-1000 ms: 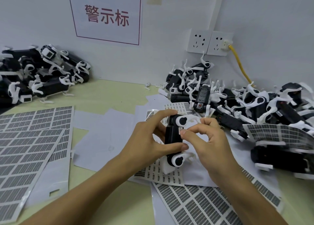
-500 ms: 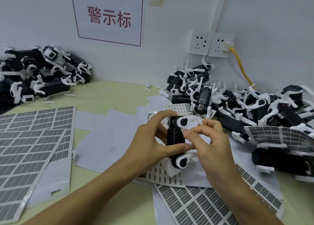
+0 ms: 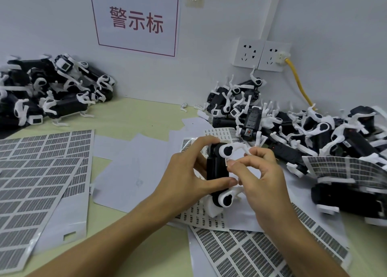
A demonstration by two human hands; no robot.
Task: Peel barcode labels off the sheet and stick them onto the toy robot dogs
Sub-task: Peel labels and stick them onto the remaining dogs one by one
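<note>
Gripping: left hand (image 3: 184, 176) curls thumb and fingers round the toy robot dog (image 3: 216, 172), above the table's near middle
Right hand (image 3: 261, 178): thumb and forefinger pinch a barcode label (image 3: 226, 162) against the dog's side; label sheet (image 3: 240, 253) at near edge

A single head-worn view is given, angled forward and down at close range; the table (image 3: 129, 117) is seen from above, the wall (image 3: 52, 25) filling the top.

I'm seeing even, soft light, faint shadows, no glare; wide-angle bending is curving the edges, and corners are looking slightly soft.
</note>
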